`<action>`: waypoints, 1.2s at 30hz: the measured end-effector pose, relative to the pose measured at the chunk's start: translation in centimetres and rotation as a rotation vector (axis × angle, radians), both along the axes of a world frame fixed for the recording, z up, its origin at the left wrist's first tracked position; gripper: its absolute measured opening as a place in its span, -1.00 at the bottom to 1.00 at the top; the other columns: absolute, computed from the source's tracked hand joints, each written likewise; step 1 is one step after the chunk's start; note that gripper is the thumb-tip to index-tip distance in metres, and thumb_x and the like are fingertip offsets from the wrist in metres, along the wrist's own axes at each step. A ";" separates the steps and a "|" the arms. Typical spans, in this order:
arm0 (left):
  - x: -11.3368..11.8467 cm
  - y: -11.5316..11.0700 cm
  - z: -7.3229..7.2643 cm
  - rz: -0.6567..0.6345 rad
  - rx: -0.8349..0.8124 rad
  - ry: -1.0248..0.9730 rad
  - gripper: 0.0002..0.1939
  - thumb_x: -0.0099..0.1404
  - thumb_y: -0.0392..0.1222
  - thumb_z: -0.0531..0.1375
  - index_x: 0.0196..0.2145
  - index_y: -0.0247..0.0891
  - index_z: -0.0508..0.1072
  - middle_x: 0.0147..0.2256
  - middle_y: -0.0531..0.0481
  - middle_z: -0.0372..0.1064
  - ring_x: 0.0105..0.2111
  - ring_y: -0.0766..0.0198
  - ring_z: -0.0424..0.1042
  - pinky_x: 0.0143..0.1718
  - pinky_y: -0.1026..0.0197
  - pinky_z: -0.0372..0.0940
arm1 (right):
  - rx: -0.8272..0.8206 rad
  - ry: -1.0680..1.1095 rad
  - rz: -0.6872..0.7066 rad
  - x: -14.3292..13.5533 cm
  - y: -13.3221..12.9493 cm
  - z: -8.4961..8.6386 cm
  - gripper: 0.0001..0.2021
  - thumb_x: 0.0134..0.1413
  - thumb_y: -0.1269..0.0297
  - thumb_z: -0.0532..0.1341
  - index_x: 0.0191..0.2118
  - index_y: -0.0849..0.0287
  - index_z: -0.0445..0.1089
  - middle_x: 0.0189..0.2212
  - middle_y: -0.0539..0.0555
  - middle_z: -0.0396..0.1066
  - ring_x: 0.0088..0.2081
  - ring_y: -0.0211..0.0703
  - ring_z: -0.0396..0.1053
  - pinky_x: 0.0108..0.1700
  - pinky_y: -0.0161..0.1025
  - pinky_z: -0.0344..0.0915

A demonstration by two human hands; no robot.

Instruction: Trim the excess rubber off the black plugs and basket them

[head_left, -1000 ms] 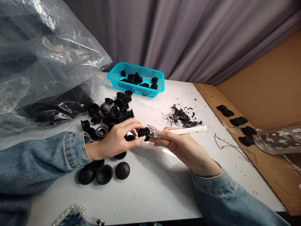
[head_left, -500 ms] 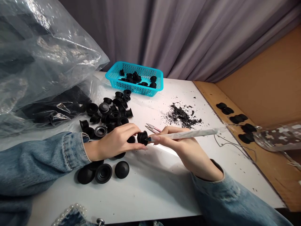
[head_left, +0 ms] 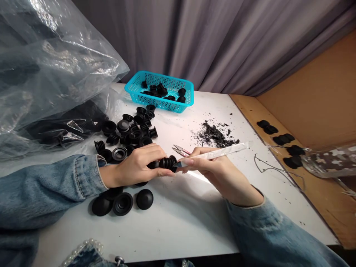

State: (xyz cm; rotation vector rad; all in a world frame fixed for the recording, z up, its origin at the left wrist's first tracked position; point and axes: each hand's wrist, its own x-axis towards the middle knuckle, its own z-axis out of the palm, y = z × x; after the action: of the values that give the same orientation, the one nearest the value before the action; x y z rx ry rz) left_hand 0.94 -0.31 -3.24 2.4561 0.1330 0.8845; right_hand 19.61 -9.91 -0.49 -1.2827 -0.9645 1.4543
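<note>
My left hand (head_left: 144,163) pinches a black ribbed rubber plug (head_left: 166,163) between thumb and fingers, just above the white table. In my right hand (head_left: 211,167) is a slim pen-like knife (head_left: 226,151) with a white-wrapped handle. Its dark tip touches the ribbed end of the plug, though the exact contact is too small to make out. A pair of thread snips (head_left: 180,150) lies behind the right fingers, partly hidden by them. Beyond my left hand spreads a heap of similar black plugs (head_left: 135,135). Several more sit nearer me, including a domed one (head_left: 144,199).
A turquoise basket (head_left: 160,105) at the back holds some black plugs. Black shavings (head_left: 215,134) lie scattered right of centre. Along the wooden strip at right are paired black pieces (head_left: 283,139), a patterned clear bottle (head_left: 328,161) and thin wire (head_left: 274,168). A large plastic bag (head_left: 55,74) fills the left.
The plug has tilted in my left fingers, its ribbed end now facing further down and right. The knife's handle end has swung upward and left, its tip still at the plug.
</note>
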 end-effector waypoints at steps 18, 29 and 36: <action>-0.3 -0.3 0.1 -0.009 -0.145 0.059 -0.69 0.28 -0.16 0.13 -0.56 -0.37 0.42 -0.63 0.06 0.22 -0.60 0.42 0.19 -0.56 0.37 0.13 | 0.222 -0.103 -0.005 0.5 -0.1 0.1 -0.81 0.00 0.33 0.31 -0.56 0.15 0.36 -0.21 0.07 0.53 -0.04 -0.04 0.41 0.04 -0.06 0.26; -0.2 -0.2 0.1 -0.056 -0.213 0.163 -0.70 0.28 -0.20 0.13 -0.58 -0.37 0.38 -0.62 0.08 0.19 -0.59 0.43 0.18 -0.55 0.36 0.09 | 0.412 -0.456 0.139 -0.1 -0.5 0.4 -0.80 0.09 0.32 0.23 -0.53 0.14 0.30 -0.22 0.09 0.54 -0.19 -0.05 0.48 -0.23 -0.16 0.38; -0.1 -0.2 0.1 -0.055 -0.220 0.179 -0.68 0.28 -0.21 0.13 -0.60 -0.38 0.37 -0.63 0.10 0.13 -0.60 0.43 0.14 -0.56 0.35 0.07 | 0.480 -0.578 0.187 0.2 -0.4 0.5 -0.83 0.11 0.36 0.20 -0.50 0.14 0.30 -0.20 0.08 0.53 -0.26 -0.08 0.50 -0.35 -0.23 0.36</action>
State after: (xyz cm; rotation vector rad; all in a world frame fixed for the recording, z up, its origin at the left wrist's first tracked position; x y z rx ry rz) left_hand 0.88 -0.54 -3.15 2.3171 0.2135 0.5921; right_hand 19.82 -10.28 -0.02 -1.2853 -1.7346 0.8958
